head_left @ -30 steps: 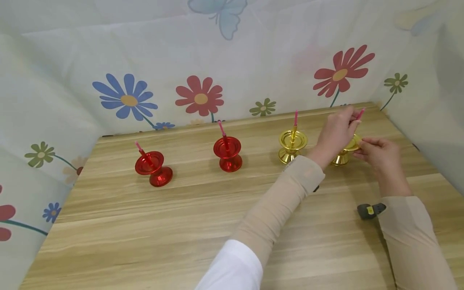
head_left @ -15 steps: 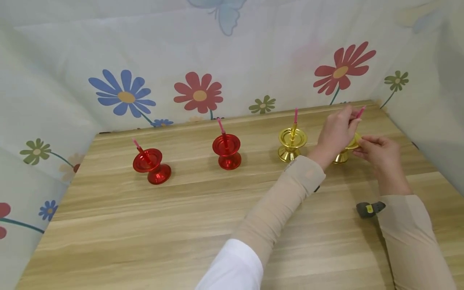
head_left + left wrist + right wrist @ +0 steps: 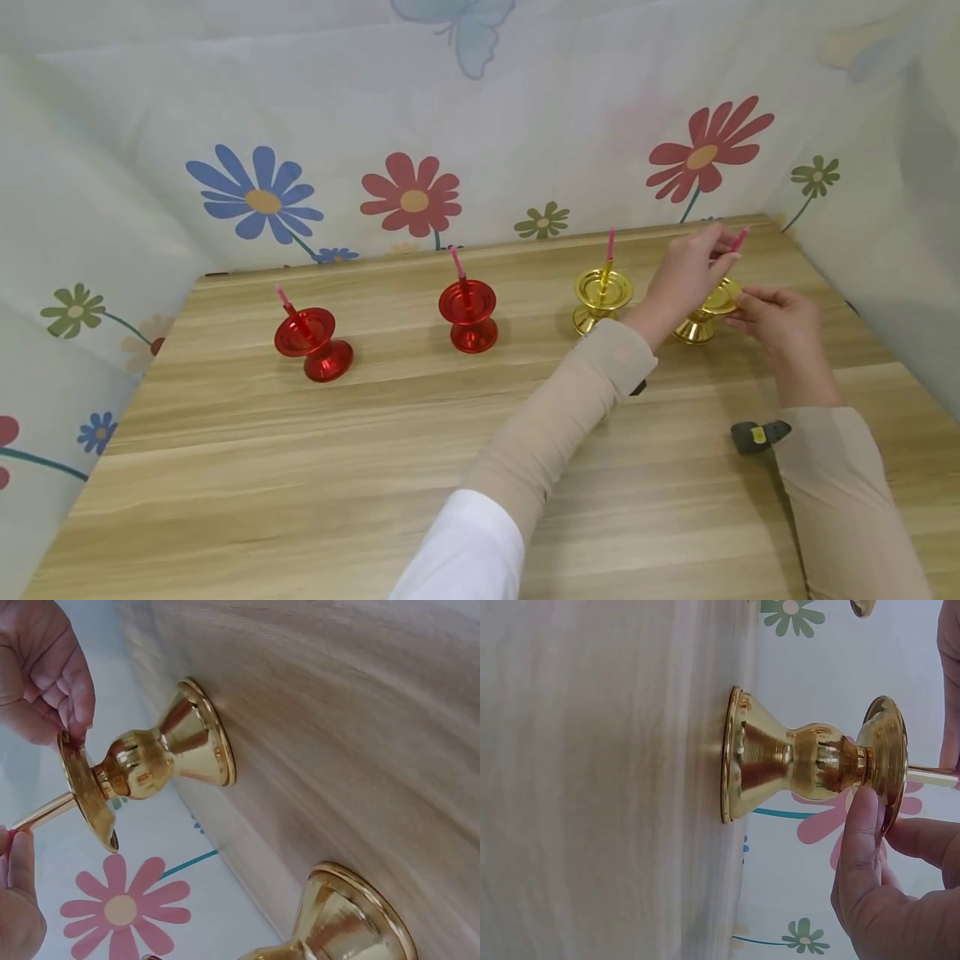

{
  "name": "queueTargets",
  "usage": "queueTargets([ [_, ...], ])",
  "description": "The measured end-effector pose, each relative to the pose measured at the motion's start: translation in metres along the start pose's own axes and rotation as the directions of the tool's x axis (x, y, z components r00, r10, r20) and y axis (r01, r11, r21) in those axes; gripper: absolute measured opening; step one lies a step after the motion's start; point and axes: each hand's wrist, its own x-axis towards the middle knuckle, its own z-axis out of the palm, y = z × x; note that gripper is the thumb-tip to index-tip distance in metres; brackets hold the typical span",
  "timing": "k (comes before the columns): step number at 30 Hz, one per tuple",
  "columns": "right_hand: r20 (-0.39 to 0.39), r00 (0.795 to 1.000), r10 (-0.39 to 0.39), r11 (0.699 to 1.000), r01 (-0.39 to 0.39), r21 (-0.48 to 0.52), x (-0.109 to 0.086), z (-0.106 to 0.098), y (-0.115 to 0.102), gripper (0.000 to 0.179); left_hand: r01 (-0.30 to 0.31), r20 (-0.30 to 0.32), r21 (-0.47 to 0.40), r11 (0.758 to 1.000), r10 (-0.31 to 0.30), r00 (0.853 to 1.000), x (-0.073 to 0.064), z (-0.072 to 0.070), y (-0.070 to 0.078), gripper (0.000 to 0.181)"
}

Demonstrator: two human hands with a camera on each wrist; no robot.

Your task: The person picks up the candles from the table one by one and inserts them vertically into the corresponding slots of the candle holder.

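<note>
My left hand [image 3: 682, 275] pinches a thin pink candle [image 3: 739, 240] over the rightmost gold candlestick [image 3: 696, 332]. In the left wrist view, the fingertips of that hand are at the top of the candlestick's upright tube [image 3: 46, 811], where a little pink shows. My right hand [image 3: 783, 323] grips the rim of the gold dish [image 3: 891, 735] between thumb and fingers, from the right side. The candlestick's base [image 3: 742, 757] stands on the table. Left of it, a second gold candlestick [image 3: 603, 290] bears an upright pink candle [image 3: 611, 243].
Two red candlesticks stand further left, one in the middle [image 3: 472, 304] and one at the far left [image 3: 318, 346], each with a pink candle. They rest on a wood-grain table [image 3: 315, 492]. A flower-printed cloth wall [image 3: 315, 108] rises behind the table's back edge.
Both hands have shifted slightly left together with the rightmost gold candlestick. Their grips on the candle and the dish rim look the same. The other candlesticks stay put.
</note>
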Motion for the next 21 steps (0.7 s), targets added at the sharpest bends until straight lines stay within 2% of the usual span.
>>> queueTargets([
  [5, 0.014, 1.000, -0.015, 1.000, 0.015, -0.011, -0.006, 0.005, -0.003, 0.008, 0.024, -0.007, -0.032, 0.999, -0.024, 1.000, -0.001, -0.001, -0.002, 0.022],
  [12, 0.005, 1.000, 0.021, 1.000, -0.021, -0.022, -0.024, 0.020, -0.019, 0.007, 0.050, 0.022, -0.048, 0.998, -0.049, 0.999, -0.003, -0.001, -0.009, 0.026],
  [16, -0.004, 1.000, 0.014, 0.998, -0.014, -0.060, -0.020, 0.015, -0.013, 0.006, 0.048, 0.056, 0.016, 0.999, -0.049, 0.997, -0.006, 0.000, -0.011, 0.031],
  [21, 0.010, 1.000, -0.020, 0.997, 0.020, -0.071, -0.007, 0.000, 0.006, 0.012, 0.000, 0.096, 0.112, 0.994, -0.011, 0.995, -0.011, 0.003, -0.014, 0.038],
])
